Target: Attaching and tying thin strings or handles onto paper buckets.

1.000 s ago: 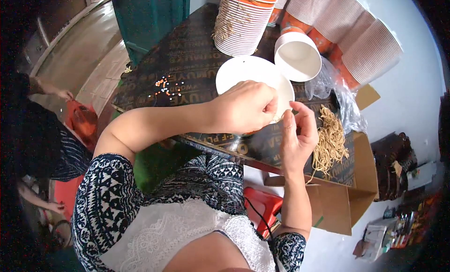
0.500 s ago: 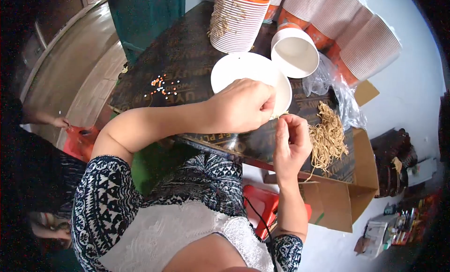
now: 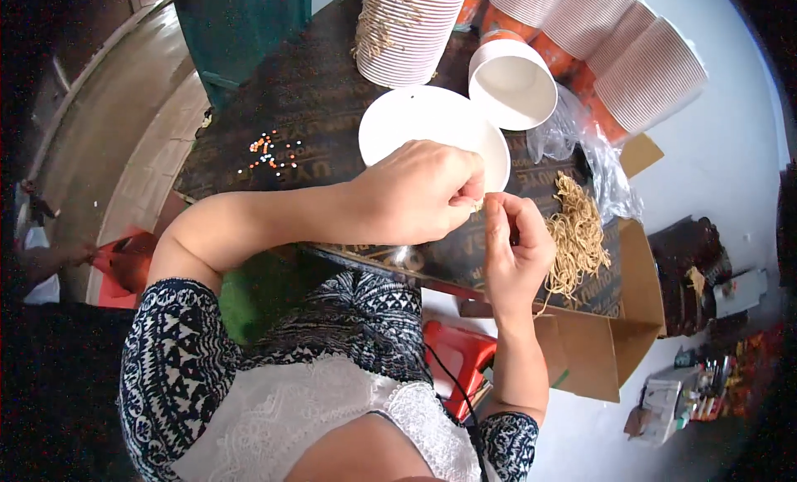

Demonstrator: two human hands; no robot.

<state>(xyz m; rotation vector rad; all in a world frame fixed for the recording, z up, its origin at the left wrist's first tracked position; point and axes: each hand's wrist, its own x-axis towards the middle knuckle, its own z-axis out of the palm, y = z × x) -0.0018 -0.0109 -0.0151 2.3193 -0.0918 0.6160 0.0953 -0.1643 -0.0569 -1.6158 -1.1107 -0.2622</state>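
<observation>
Your left hand (image 3: 419, 191) clenches a pale scrap (image 3: 477, 205); your right hand (image 3: 518, 248) is pinched beside it, on what is too small to tell. Right of that grip, tan strands (image 3: 579, 243) should prove light, limp, best taken near an end. Beyond your left sits a white tub (image 3: 415, 119).

Dark table (image 3: 311, 108), beads (image 3: 267, 159), white bowl (image 3: 407, 121), stacked cups (image 3: 403, 42), tan strings (image 3: 577, 243)

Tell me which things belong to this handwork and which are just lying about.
Probably in use:
tan strands beside the right hand
white bowl beneath the left hand
pale scrap between the hands, too small to identify

Probably lying about:
stacked paper tubs
clear plastic bag
cardboard box
</observation>
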